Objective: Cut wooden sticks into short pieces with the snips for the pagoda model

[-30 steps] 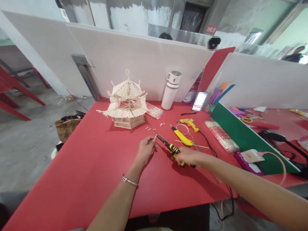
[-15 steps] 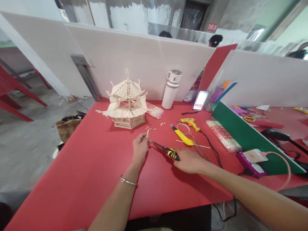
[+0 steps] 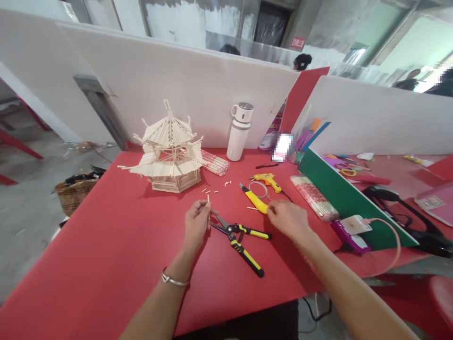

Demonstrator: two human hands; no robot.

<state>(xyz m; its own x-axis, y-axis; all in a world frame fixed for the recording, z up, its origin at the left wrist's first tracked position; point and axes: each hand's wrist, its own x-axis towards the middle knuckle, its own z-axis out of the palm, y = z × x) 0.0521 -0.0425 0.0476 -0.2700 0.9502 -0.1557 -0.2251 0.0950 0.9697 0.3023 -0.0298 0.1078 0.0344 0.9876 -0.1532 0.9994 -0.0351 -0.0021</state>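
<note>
My left hand (image 3: 197,219) pinches a short wooden stick (image 3: 208,203) upright between thumb and fingers. Just right of it, black-and-yellow shears (image 3: 235,231) lie on the red table with blades and handles spread. My right hand (image 3: 288,218) is closed around the rear end of a yellow utility knife (image 3: 255,198), which still lies low at the table. Part of a thin stick (image 3: 252,208) shows beneath the knife. Beyond my left hand stands a pagoda model (image 3: 171,151) built of wooden sticks, with small cut pieces (image 3: 208,191) scattered in front.
A white bottle (image 3: 238,134) stands by the partition. Near the knife are a yellow glue gun (image 3: 267,180) and a clear tape ring (image 3: 258,190). Packs of sticks (image 3: 314,198) lie by a green board (image 3: 350,203). A power strip (image 3: 350,235) with a charger sits at right.
My right hand has let go of the shears, which now lie spread on the table, and has moved to the utility knife. My left hand keeps the stick. The view has shifted right.
</note>
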